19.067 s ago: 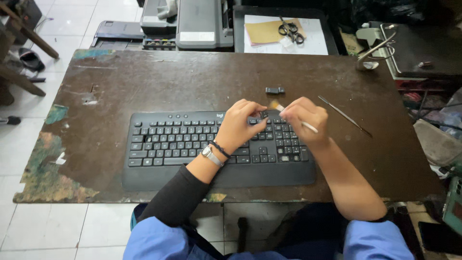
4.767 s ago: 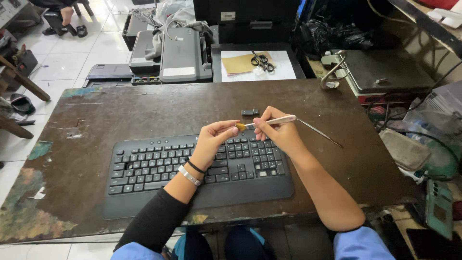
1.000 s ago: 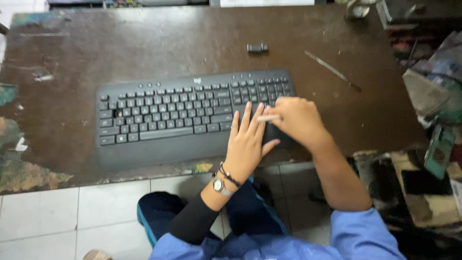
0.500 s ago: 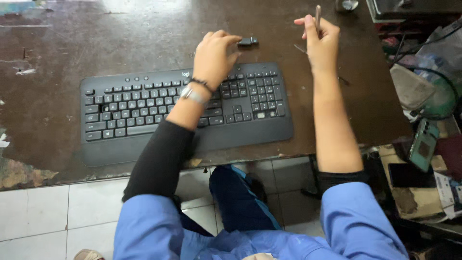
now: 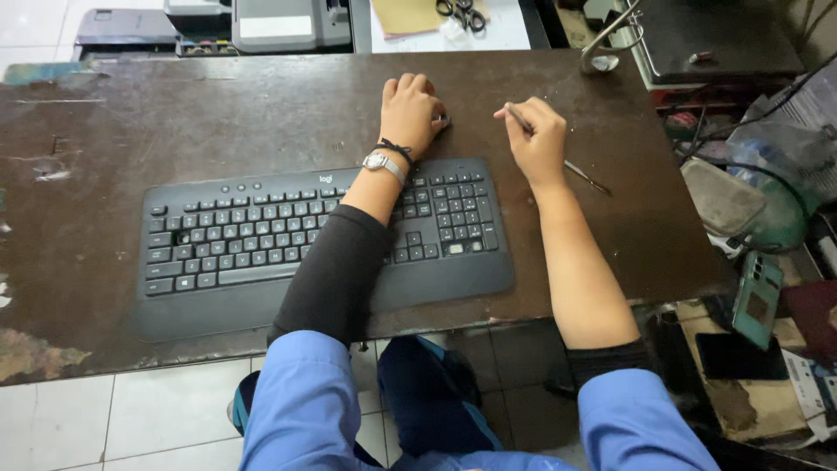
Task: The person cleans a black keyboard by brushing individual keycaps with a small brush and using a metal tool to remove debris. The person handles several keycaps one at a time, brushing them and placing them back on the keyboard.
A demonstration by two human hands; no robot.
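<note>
Head view, left hand: the left hand (image 5: 410,112) lies palm down on the brown desk (image 5: 218,122), just beyond the keyboard's far edge, fingers (image 5: 406,85) together and curled over a small dark object (image 5: 443,122), of which only an edge shows at the thumb side; whether they grip it cannot be told.
Head view, right hand: the right hand (image 5: 536,139) rests on the desk to the right of the left hand, near it but apart, fingers (image 5: 549,112) clamped on a thin metal tool (image 5: 558,157).
Thin metal tool: one end rises past the fingertips toward the left hand, the other runs out behind the hand and lies on the desk.
Keyboard: a black keyboard (image 5: 261,235) lies under the left forearm, on the near side of both sets of fingers.
Wrist: a watch (image 5: 382,163) and a dark band sit on the left wrist.
Beyond the fingers: scissors (image 5: 460,12) on paper past the desk's far edge; a metal clip lamp (image 5: 610,39) to the far right.
</note>
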